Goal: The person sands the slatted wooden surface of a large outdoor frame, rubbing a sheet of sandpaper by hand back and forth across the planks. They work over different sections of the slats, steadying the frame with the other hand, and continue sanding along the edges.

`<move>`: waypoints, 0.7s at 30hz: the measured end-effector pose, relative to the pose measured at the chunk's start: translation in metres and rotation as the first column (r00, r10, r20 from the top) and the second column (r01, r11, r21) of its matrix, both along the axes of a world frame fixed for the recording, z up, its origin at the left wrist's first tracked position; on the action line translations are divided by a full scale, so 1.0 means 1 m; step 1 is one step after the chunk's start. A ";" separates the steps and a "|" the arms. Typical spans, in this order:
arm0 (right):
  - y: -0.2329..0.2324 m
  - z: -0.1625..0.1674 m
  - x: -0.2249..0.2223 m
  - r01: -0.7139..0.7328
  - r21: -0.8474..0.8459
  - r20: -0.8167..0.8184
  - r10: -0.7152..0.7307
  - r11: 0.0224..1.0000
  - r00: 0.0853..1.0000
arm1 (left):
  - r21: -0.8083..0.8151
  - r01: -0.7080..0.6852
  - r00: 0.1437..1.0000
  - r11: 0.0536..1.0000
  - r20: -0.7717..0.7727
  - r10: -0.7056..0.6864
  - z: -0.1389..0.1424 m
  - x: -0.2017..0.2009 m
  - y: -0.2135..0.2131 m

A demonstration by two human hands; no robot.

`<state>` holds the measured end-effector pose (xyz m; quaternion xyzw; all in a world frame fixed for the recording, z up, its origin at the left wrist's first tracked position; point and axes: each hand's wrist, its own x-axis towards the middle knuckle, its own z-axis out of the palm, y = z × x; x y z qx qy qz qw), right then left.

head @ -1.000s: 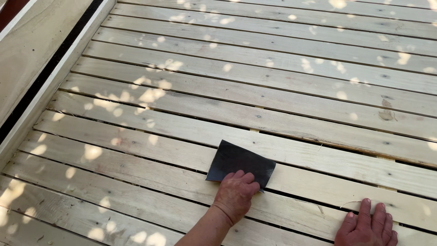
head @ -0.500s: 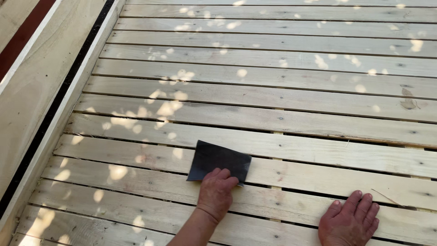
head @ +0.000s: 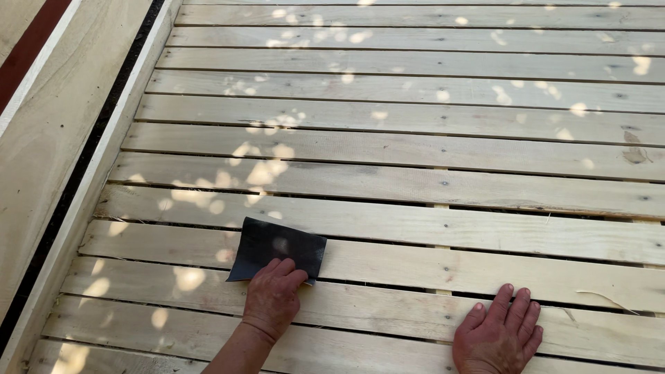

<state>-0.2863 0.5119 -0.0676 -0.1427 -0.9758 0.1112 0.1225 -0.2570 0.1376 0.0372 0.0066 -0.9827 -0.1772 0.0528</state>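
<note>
A dark grey sheet of sandpaper (head: pixel 277 248) lies flat on a pale wooden slat (head: pixel 429 266) of a slatted deck surface. My left hand (head: pixel 272 296) presses on the sheet's near edge, fingers curled over it. My right hand (head: pixel 499 334) rests palm down with fingers spread on the slat just nearer to me, well to the right of the sandpaper, holding nothing.
Many parallel light wood slats (head: pixel 415 125) with narrow gaps run across the view, dappled with sun spots. A wide wooden side board (head: pixel 52 152) with a dark gap borders the left. A thin wood sliver (head: pixel 609 298) lies to the right of my right hand.
My left hand has slid the sandpaper to the left along the slat. My right hand has also shifted left, and the view has turned toward the left border.
</note>
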 end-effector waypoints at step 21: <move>-0.001 0.007 0.001 -0.006 0.027 0.028 0.005 1.000 1.000 | 0.127 0.255 0.967 0.959 -0.012 -0.256 -0.010 -0.020 0.065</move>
